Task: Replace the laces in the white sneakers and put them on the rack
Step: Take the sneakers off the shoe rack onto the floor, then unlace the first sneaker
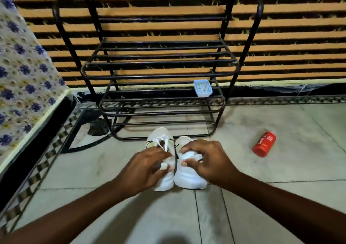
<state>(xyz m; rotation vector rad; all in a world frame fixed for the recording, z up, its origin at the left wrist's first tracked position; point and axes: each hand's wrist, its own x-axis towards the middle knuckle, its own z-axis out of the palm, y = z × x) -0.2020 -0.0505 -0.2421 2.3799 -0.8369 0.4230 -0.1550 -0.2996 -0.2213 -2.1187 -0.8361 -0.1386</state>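
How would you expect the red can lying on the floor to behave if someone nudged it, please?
The red can lies on its side on smooth floor tiles, so it would probably roll readily. It looks rigid rather than floppy. Whether it is full or heavy cannot be told.

Two white sneakers (162, 161), one black rack (155, 64), one red can (264, 144), one blue-lidded box (202, 88), two hands (144, 168).

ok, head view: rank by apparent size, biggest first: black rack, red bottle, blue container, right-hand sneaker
1. black rack
2. right-hand sneaker, partly under the right hand
3. red bottle
4. blue container, unsure: it sits farther from the camera
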